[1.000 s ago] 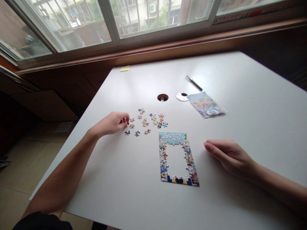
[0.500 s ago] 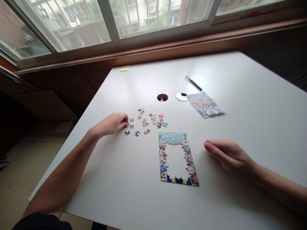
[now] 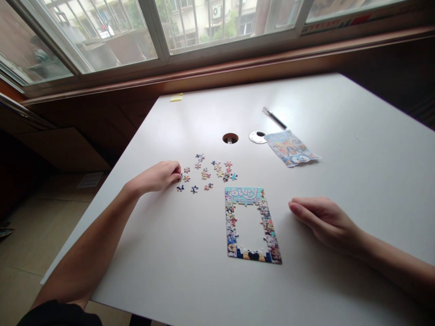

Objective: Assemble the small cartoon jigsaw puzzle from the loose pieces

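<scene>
My left hand (image 3: 163, 175) is at the left side of a loose group of jigsaw puzzle pieces (image 3: 205, 173). Its thumb and forefinger are pinched together on a small puzzle piece (image 3: 180, 177), which the fingertips partly cover. The puzzle frame (image 3: 231, 226) lies flat in front of me, a colourful border with a light blue titled top and a bare white middle. Right of it, my right hand (image 3: 322, 219) rests on its side on the table, fingers curled closed, and no object shows in it.
A crumpled picture sheet (image 3: 291, 148) lies at the right back, overlapping a round metal cover (image 3: 257, 137). Behind it is a black pen (image 3: 274, 117). A round cable hole (image 3: 230, 138) opens in the white table (image 3: 170, 271). Yellow tape (image 3: 176, 97) marks the far edge, below the window.
Almost nothing differs. My left hand has shifted very slightly at the edge of the pieces; my right hand, the puzzle frame and the other things stay put.
</scene>
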`<action>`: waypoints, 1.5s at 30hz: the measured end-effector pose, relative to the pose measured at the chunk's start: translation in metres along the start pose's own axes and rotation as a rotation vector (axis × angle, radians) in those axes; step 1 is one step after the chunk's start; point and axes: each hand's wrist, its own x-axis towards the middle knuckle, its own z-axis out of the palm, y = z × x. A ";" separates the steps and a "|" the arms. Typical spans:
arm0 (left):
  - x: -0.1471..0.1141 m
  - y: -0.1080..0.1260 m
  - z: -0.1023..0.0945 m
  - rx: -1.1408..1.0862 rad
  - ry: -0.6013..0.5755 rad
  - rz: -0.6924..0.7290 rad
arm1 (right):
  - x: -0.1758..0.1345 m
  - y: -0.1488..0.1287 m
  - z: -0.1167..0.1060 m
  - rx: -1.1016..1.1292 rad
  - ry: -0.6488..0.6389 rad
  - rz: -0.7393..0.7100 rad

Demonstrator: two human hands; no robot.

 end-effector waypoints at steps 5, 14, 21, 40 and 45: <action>0.000 0.000 0.000 0.007 -0.010 -0.007 | 0.000 0.000 0.000 -0.011 0.006 0.000; 0.000 0.001 0.000 0.017 -0.021 -0.010 | 0.001 0.000 0.000 -0.024 0.004 -0.009; -0.001 0.003 -0.001 0.027 -0.026 0.001 | 0.001 0.001 0.000 -0.022 0.007 -0.010; -0.001 0.003 -0.002 0.010 -0.028 0.019 | 0.001 0.001 0.000 -0.012 -0.001 0.011; -0.001 0.004 -0.002 0.019 -0.030 0.014 | 0.001 -0.002 0.000 -0.005 0.000 0.012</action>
